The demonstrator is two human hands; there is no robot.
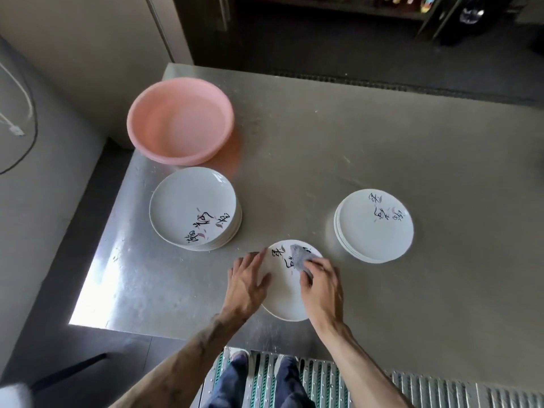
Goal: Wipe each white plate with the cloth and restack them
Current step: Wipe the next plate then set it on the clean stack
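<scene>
Tabletop [382, 136] of steel carries everything; pink basin [153, 134] sits far left, well clear; left stack [188, 201] and right stack [379, 240] flank the single plate [284, 295] at the near edge; stiff, glazed, likely slick and breakable, best lifted by its rim; left hand [247, 284] presses flat on its left rim; right hand [322, 287] pinches the soft cloth [300, 256] against its face.

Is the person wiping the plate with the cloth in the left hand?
No, the right hand holds the grey cloth on the plate; the left hand steadies its rim.
</scene>
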